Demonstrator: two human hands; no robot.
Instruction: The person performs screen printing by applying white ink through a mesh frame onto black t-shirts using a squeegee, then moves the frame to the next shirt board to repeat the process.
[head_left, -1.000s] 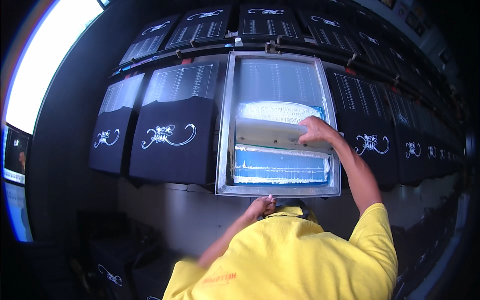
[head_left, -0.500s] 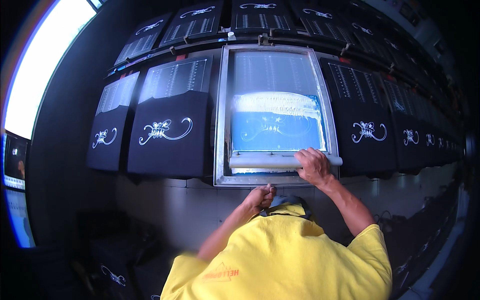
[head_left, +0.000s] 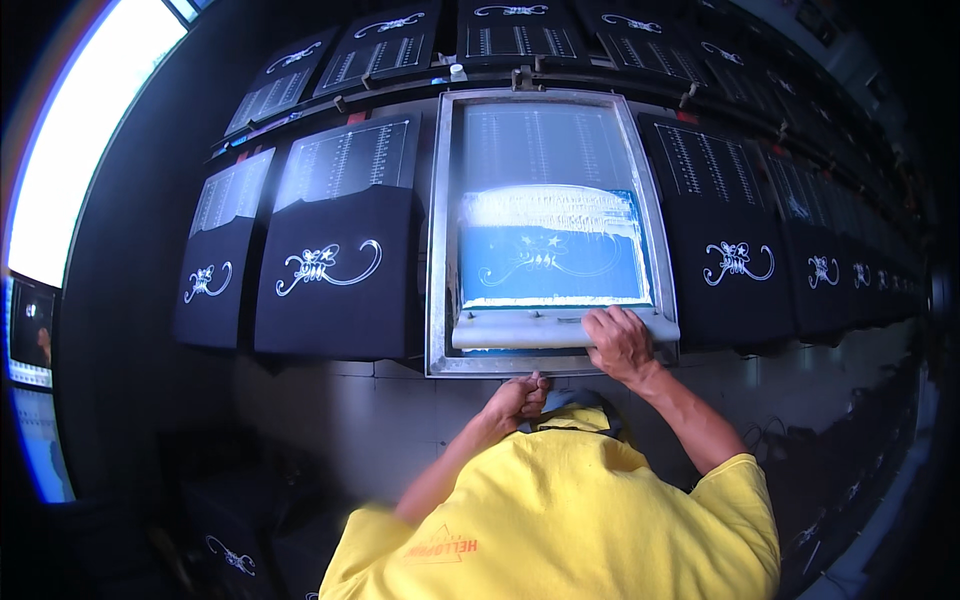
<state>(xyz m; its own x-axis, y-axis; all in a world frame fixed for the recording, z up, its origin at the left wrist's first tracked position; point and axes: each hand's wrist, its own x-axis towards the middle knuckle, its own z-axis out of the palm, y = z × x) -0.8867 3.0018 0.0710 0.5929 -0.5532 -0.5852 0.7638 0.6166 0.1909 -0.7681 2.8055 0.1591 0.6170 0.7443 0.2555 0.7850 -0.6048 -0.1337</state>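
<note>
A screen-printing frame (head_left: 434, 240) of grey metal lies over one of the printing boards. My right hand (head_left: 618, 340) is wrapped round the right part of a long pale squeegee (head_left: 520, 329), which lies across the near end of the mesh. White ink (head_left: 550, 205) forms a thick band at the far side of the blue stencil area (head_left: 540, 275), where a faint curled design shows. A thin white line runs just beyond the squeegee. My left hand (head_left: 518, 398) is closed at the frame's near edge; whatever its fingers hold is hidden.
Black fabric pieces (head_left: 325, 300) with white curled prints lie on boards to the left, and another printed black piece (head_left: 738, 255) lies right of the frame. A dark rail (head_left: 400, 75) with knobs runs behind, with more printed boards (head_left: 520, 40) beyond it.
The squeegee and my right hand have shifted slightly nearer and to the left. A white ink line now shows beyond the squeegee. My left hand stays closed at the near edge.
</note>
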